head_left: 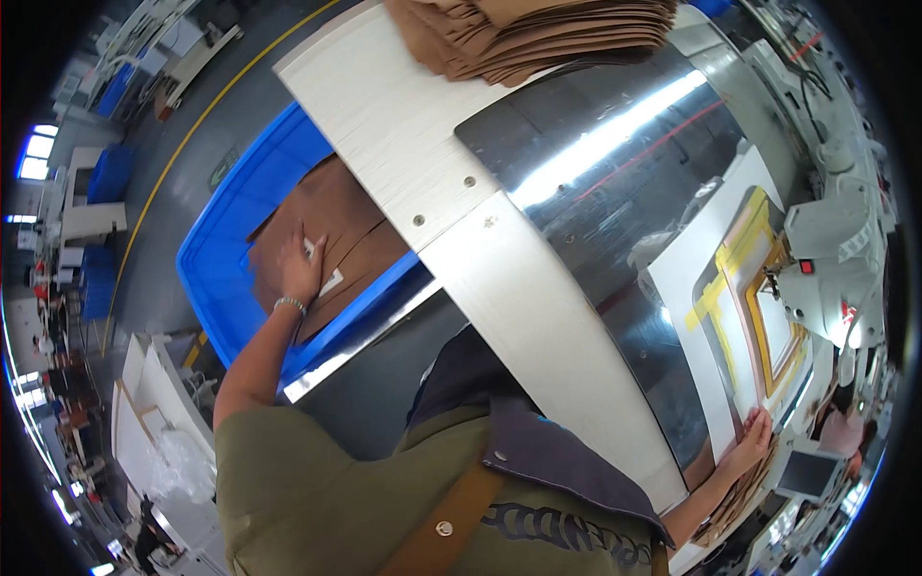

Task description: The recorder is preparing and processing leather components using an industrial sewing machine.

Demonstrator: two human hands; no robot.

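Down at the near right, one right hand point(751, 444) meets the near edge of one flat white template patched with yellow tape point(740, 317); whether that grip is clenched or merely resting, I cannot tell. Over to the left, one left hand point(303, 274) lies spread, grip released, on flat brown pieces point(355, 211) inside one blue plastic bin point(206, 252). Between them runs one pale, smooth table point(567, 317), carrying one shiny metal plate point(576, 144). At the right, one white sewing machine point(831, 259) adjoins the template. Far along the table, one thick brown stack point(547, 38), layers too many to count! Beyond, left: grey workshop floor point(192, 192), one yellow line point(181, 149).
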